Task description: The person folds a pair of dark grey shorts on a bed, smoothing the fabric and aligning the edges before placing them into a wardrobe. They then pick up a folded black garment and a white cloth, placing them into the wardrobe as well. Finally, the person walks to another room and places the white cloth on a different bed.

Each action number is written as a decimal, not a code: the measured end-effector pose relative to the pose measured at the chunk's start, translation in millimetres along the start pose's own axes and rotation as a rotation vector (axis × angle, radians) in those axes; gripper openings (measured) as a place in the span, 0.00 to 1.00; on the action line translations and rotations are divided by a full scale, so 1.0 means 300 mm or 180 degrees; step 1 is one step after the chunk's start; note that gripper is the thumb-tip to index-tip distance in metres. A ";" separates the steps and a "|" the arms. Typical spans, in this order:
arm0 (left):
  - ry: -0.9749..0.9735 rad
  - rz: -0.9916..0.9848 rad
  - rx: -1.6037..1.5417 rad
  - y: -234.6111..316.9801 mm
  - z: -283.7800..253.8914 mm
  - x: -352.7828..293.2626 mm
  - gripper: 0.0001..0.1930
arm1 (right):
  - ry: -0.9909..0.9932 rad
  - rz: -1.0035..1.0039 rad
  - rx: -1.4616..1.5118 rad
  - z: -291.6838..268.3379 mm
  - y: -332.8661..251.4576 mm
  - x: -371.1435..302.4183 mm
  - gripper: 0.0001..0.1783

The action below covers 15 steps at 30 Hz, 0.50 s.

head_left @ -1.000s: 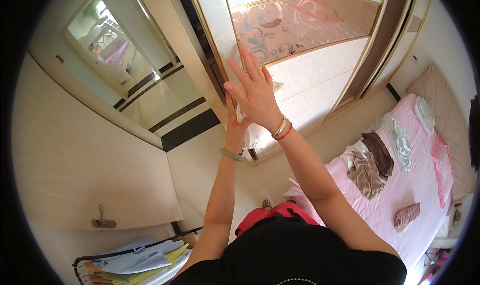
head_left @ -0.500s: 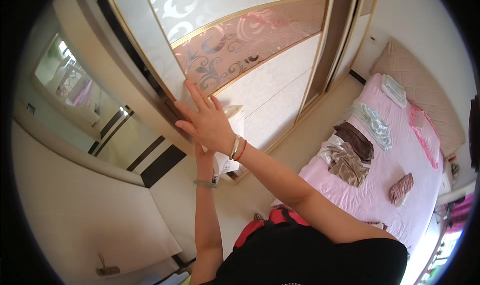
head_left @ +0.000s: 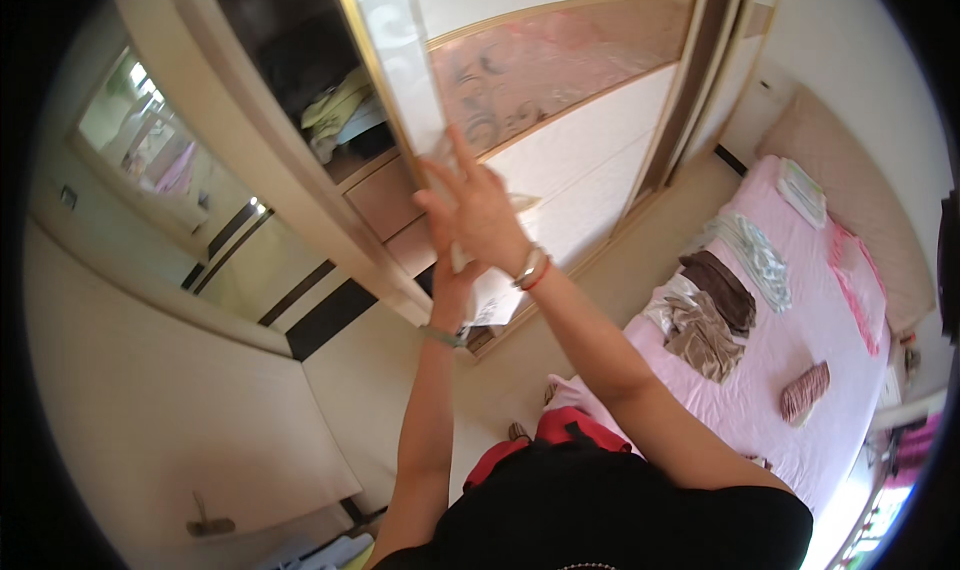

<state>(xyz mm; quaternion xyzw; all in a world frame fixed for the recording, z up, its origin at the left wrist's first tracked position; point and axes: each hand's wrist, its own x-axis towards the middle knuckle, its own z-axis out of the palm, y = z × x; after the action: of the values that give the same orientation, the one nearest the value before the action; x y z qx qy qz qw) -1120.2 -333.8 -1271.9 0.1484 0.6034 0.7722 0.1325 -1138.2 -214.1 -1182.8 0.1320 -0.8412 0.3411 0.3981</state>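
Both my hands are raised against a sliding wardrobe door (head_left: 560, 120) with a white face and a pink patterned band. My right hand (head_left: 478, 210) lies flat on the door near its left edge, fingers spread, with bracelets at the wrist. My left hand (head_left: 447, 260) is mostly hidden behind the right one, at the door's edge; its grip cannot be made out. The door stands partly slid aside, and the wardrobe interior (head_left: 320, 100) shows folded clothes on a shelf above drawers.
A bed with a pink sheet (head_left: 800, 320) lies at the right, with folded and loose clothes (head_left: 710, 310) on it. A mirror panel (head_left: 170, 180) stands to the left of the wardrobe. A white door with a handle (head_left: 205, 520) is at lower left.
The wardrobe door has slid to the right under my hands, and the dark inside with clothes and drawers has come into view. My view has swung as well.
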 end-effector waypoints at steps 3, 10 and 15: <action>-0.0229 0.0352 -0.0052 -0.016 0.021 0.010 0.53 | -0.0190 0.0151 0.0329 -0.006 0.046 -0.012 0.25; -0.0399 0.0382 -0.0040 -0.055 0.114 0.033 0.49 | -0.0194 0.0529 0.0994 -0.113 0.112 -0.028 0.25; -0.0453 0.0169 0.0090 0.023 0.234 0.090 0.49 | -0.0080 0.0783 0.1467 -0.258 0.207 0.028 0.26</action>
<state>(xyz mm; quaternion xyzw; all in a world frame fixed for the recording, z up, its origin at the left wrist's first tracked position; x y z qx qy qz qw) -1118.1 -262.5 -1247.3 0.2207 0.5991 0.7544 0.1525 -1129.2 -115.7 -1170.7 0.1202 -0.7560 0.5679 0.3026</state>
